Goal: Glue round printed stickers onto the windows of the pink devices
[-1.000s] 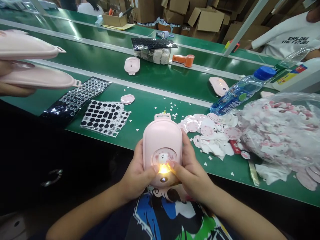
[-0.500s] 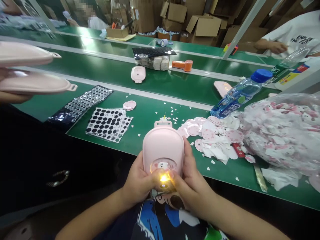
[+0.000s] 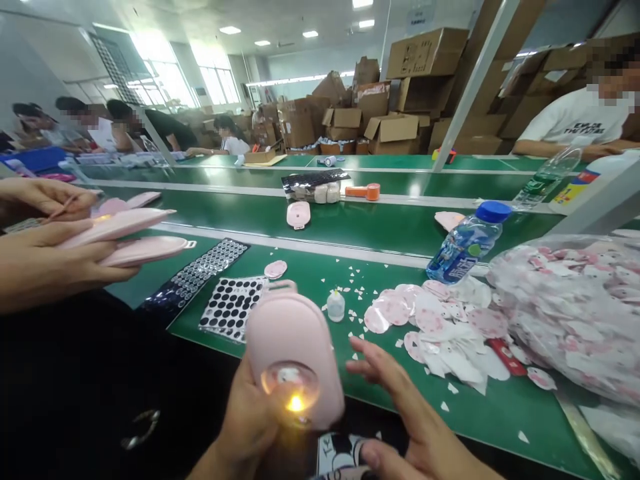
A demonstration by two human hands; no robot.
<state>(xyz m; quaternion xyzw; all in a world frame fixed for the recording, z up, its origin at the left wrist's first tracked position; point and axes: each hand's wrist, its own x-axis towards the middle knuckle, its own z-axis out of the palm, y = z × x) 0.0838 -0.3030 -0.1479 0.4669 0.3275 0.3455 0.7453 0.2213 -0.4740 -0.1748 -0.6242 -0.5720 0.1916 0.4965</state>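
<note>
Pink case (image 3: 294,328), gripped by the left hand (image 3: 249,413), hides table edge (image 3: 192,337) just beside the spread right hand (image 3: 419,425).

Blurred "EXPLORE THE FUTURE" on white shirt (image 3: 570,122), unreadable lettering on blue-capped bottle (image 3: 466,245)

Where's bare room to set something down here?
Free: green belt between the pink shell and another partly behind the blue-capped bottle. Crowded: right of the near table, with pink discs, white scraps, bulging bag.
</note>
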